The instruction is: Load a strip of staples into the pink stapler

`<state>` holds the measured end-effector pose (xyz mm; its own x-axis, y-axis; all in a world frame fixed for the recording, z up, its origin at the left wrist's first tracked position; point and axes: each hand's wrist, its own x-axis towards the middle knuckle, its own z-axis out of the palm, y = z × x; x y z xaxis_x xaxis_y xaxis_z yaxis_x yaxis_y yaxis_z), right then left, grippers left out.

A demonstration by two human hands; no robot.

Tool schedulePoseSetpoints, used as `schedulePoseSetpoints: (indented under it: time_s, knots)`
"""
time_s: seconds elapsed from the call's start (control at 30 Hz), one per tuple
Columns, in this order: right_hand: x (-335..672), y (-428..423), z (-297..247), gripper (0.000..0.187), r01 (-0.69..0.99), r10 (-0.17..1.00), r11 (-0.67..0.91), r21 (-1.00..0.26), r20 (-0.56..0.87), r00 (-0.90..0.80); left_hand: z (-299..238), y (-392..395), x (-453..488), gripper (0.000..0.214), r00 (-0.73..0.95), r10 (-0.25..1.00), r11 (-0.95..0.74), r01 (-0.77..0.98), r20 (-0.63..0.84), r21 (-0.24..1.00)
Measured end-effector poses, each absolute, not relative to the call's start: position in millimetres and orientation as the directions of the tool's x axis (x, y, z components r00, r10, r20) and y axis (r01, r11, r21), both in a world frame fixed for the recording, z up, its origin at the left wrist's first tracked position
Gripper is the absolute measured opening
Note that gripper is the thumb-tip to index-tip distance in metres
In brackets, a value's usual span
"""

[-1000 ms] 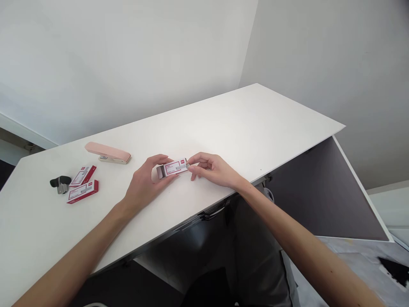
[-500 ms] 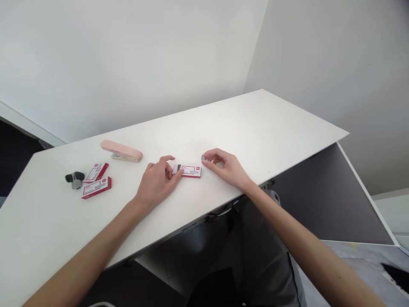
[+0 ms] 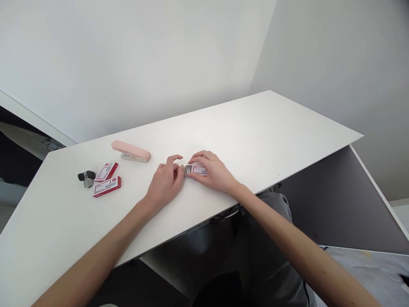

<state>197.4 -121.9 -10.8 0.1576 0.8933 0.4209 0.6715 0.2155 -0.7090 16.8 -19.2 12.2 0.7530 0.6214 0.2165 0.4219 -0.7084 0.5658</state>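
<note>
A small red and white staple box (image 3: 198, 170) lies on the white table (image 3: 255, 128), its open grey end facing left. My right hand (image 3: 212, 171) rests over the box, fingers curled on it. My left hand (image 3: 166, 181) sits just left of the box's open end, thumb and forefinger pinched near a small grey piece (image 3: 184, 169) at the opening. What the left fingers grip is too small to name.
A pink stapler (image 3: 131, 151) lies to the left. Two more red and white staple boxes (image 3: 107, 179) and a dark grey staple remover (image 3: 86, 177) sit further left. The table's front edge runs close under my wrists.
The box was held up in both hands, then set down on the table. My right hand moved away with a small grey piece and has come back onto the box.
</note>
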Motion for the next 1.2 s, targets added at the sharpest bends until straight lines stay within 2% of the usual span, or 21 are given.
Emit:
schedulePoseSetpoints:
  time_s: [0.2,0.37,0.5,0.6,0.73,0.83,0.97,1.2]
  knots:
    - [202,-126,-14,0.013,0.555,0.899,0.139,-0.820,0.339,0.276,11,-19,17,0.031,0.754,0.626,-0.694,0.423,0.199,0.582]
    - [198,-125,-15,0.028,0.677,0.921,0.189,-0.712,0.367,0.129,16,-20,18,0.033,0.788,0.603,-0.647,0.391,0.124,0.654]
    - [196,-126,-16,0.032,0.684,0.921,0.277,-0.675,0.389,0.010,17,-26,19,0.036,0.832,0.543,-0.628,0.315,0.111,0.712]
    - [198,-127,-17,0.033,0.616,0.926,0.284,-0.735,0.377,0.023,14,-30,19,0.043,0.850,0.516,-0.609,0.274,0.109,0.744]
    - [200,-127,-18,0.035,0.457,0.936,0.223,-0.861,0.320,0.146,9,-31,19,0.048,0.829,0.545,-0.593,0.278,0.122,0.755]
    - [200,-126,-18,0.035,0.392,0.929,0.201,-0.898,0.302,0.215,6,-27,19,0.048,0.816,0.549,-0.667,0.297,0.182,0.684]
    - [200,-122,-21,0.034,0.411,0.903,0.195,-0.891,0.326,0.280,3,-21,19,0.038,0.871,0.444,-0.814,0.293,0.212,0.501]
    - [206,-117,-26,0.030,0.392,0.813,0.100,-0.915,0.302,0.498,6,-17,16,0.039,0.842,0.489,-0.807,0.338,0.228,0.484]
